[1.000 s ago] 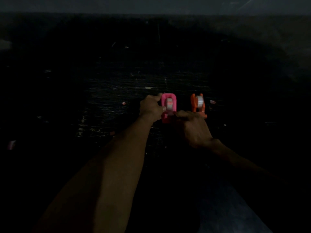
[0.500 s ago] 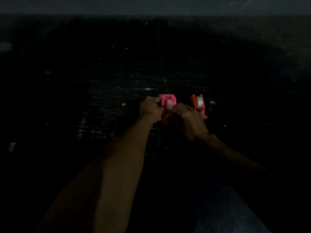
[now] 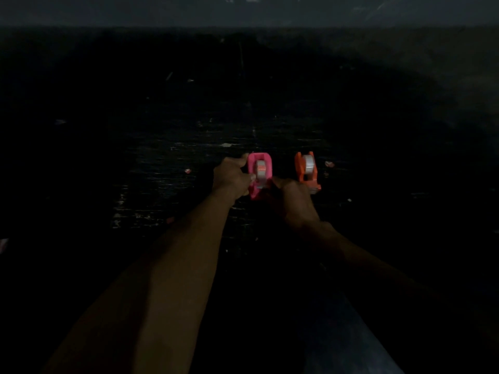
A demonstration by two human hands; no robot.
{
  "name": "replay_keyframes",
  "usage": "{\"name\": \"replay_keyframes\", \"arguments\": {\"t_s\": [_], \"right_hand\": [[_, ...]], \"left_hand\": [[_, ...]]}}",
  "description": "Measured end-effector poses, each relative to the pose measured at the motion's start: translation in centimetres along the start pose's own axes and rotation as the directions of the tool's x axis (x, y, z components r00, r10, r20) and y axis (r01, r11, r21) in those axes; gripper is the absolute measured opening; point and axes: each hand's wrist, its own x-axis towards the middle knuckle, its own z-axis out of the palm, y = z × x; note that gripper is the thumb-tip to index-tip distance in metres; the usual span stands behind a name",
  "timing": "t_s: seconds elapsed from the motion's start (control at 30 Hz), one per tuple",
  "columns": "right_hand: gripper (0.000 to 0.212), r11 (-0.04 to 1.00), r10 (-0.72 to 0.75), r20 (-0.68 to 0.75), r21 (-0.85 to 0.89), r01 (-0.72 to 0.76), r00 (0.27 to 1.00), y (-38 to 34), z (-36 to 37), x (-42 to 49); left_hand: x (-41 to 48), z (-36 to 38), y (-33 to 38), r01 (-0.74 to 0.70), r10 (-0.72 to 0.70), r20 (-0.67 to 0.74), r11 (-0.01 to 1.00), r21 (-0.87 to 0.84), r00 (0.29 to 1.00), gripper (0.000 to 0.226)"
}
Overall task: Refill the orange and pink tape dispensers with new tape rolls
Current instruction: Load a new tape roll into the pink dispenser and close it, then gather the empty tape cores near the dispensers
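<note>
In the head view, the scene is very dark. The pink dispenser [image 3: 259, 172] stands on the dark table [image 3: 167, 168], near the middle, with a tape roll [image 3: 260, 171] in it. The left hand [image 3: 231, 177] is curled around its left side. The right hand [image 3: 293, 199] touches its near end, but I cannot tell what its fingers pinch. The orange dispenser [image 3: 307, 171] stands just beside, to the right, holding its own roll [image 3: 309, 163].
</note>
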Motion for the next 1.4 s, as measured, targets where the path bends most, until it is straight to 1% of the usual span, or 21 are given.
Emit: {"name": "replay_keyframes", "arguments": {"t_s": [0.03, 0.13, 0.2, 0.27, 0.3, 0.37, 0.47, 0.53, 0.57, 0.63, 0.67, 0.7, 0.77, 0.83, 0.9, 0.93, 0.97, 1.03, 1.17, 1.23, 1.4], "right_hand": [[0.028, 0.998, -0.026, 0.004, -0.048, 0.027, 1.0, 0.1, -0.1, 0.2], [0.029, 0.994, -0.024, 0.035, -0.105, 0.028, 0.999, 0.1, -0.2, 0.5], [0.032, 0.991, -0.015, 0.024, -0.135, 0.019, 1.0, 0.0, -0.1, 0.5], [0.036, 0.967, 0.008, -0.004, -0.256, -0.009, 1.0, -0.3, -0.2, 0.1], [0.037, 0.96, -0.007, -0.025, -0.279, 0.0, 1.0, -0.4, -0.1, 0.1], [0.035, 0.969, -0.001, 0.003, -0.249, 0.001, 1.0, -0.2, 0.4, 0.4], [0.035, 0.966, 0.019, 0.043, -0.258, -0.007, 0.999, -0.2, 0.5, 0.8], [0.037, 0.965, 0.027, 0.051, -0.261, -0.012, 0.998, -0.2, 0.3, 0.6], [0.038, 0.965, 0.021, 0.049, -0.264, -0.008, 0.999, -0.1, 0.1, 0.4], [0.041, 0.962, 0.019, 0.043, -0.272, -0.007, 0.999, -0.1, -0.5, -0.5], [0.043, 0.96, 0.029, 0.039, -0.278, -0.016, 0.999, 0.0, -0.9, -1.1], [0.045, 0.958, 0.03, 0.022, -0.285, -0.022, 0.999, -0.1, -1.3, -1.8], [0.048, 0.944, 0.013, -0.047, -0.329, -0.028, 0.999, -0.1, -2.3, -3.7], [0.053, 0.919, -0.011, -0.092, -0.393, -0.026, 0.996, -0.1, -3.2, -5.9], [0.063, 0.892, -0.008, -0.105, -0.451, -0.041, 0.994, 0.1, -4.1, -8.2], [0.067, 0.879, -0.024, -0.114, -0.476, -0.033, 0.993, 0.1, -4.5, -9.5], [0.069, 0.865, -0.042, -0.124, -0.501, -0.026, 0.991, 0.2, -4.9, -11.0], [0.071, 0.852, -0.047, -0.129, -0.522, -0.027, 0.991, 0.3, -5.6, -14.3], [0.07, 0.862, -0.028, -0.14, -0.505, -0.047, 0.99, 1.5, -6.5, -22.4], [0.069, 0.867, -0.048, -0.142, -0.497, -0.029, 0.989, 2.3, -6.3, -25.2], [0.07, 0.864, -0.069, -0.095, -0.504, 0.012, 0.993, 4.4, -5.6, -32.2]], "left_hand": [[-0.1, 0.0, 0.0, 0.0, 0.0, -0.003, 1.0, 0.0, 1.0, 0.061], [-0.2, 0.0, 0.2, -0.005, 0.005, -0.022, 1.0, -0.004, 1.0, 0.059], [0.0, 0.2, 0.1, 0.01, -0.01, -0.029, 1.0, -0.01, 1.0, 0.059], [0.0, 0.2, 0.1, 0.018, -0.018, -0.023, 1.0, -0.013, 1.0, 0.061], [0.0, 0.1, 0.2, 0.019, -0.019, -0.013, 1.0, -0.005, 1.0, 0.062], [-0.1, -0.1, 0.1, 0.022, -0.022, 0.006, 1.0, 0.018, 1.0, 0.061], [-0.4, -0.4, -0.2, 0.019, -0.02, 0.031, 0.999, 0.033, 0.999, 0.062], [-1.0, -0.7, -0.2, -0.02, 0.018, 0.024, 0.993, 0.116, 1.0, 0.058], [-1.7, -0.7, -0.2, -0.052, 0.052, 0.003, 0.98, 0.194, 0.999, 0.054], [-3.5, -0.9, -0.1, -0.119, 0.155, -0.073, 0.924, 0.364, 0.985, 0.041], [-4.6, -1.0, -0.1, -0.158, 0.225, -0.1, 0.88, 0.448, 0.969, 0.036], [-5.9, -1.1, -0.2, -0.199, 0.302, -0.113, 0.822, 0.533, 0.947, 0.031], [-8.4, -1.0, -0.5, -0.264, 0.431, -0.095, 0.696, 0.668, 0.897, 0.027], [-11.0, -0.9, -0.7, -0.299, 0.501, -0.063, 0.607, 0.736, 0.863, 0.032], [-13.9, -0.5, -0.9, -0.334, 0.585, -0.02, 0.49, 0.805, 0.811, 0.044], [-15.6, -0.3, -1.2, -0.339, 0.615, 0.005, 0.428, 0.838, 0.789, 0.049], [-17.3, 0.0, -1.4, -0.334, 0.625, 0.022, 0.387, 0.859, 0.781, 0.053], [-21.3, 0.8, -2.0, -0.313, 0.622, 0.013, 0.375, 0.873, 0.783, 0.056], [-30.2, 3.3, -4.1, -0.272, 0.603, -0.007, 0.37, 0.888, 0.798, 0.055], [-33.2, 4.4, -5.2, -0.275, 0.582, 0.004, 0.377, 0.885, 0.813, 0.054], [-40.2, 7.6, -8.2, -0.253, 0.558, -0.005, 0.384, 0.888, 0.83, 0.054]]}}
